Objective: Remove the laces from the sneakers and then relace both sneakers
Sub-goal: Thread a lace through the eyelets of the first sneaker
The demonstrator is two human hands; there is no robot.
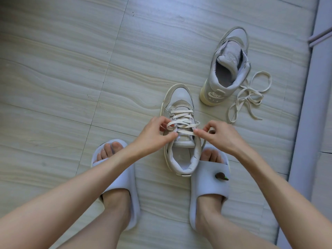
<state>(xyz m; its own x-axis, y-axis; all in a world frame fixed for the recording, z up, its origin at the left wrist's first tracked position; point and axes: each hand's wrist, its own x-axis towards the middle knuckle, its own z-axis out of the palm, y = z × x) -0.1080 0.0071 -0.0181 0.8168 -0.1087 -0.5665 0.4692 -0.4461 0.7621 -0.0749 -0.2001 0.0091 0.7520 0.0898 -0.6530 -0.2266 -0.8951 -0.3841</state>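
Single head-worn wide-angle view, looking steeply down, close over floor (pixel 71 78) at feet

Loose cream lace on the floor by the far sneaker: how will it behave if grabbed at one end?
The loose cream flat lace likely goes limp: it lies in slack loops. Its crossed strands may snag or knot as it drags. It probably weighs too little to shift the unlaced grey high-top sneaker beside it.

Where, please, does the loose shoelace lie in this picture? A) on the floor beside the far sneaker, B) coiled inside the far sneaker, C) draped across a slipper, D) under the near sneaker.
A: the loose lace lies tangled on the floor just right of the unlaced far sneaker, touching no slipper.
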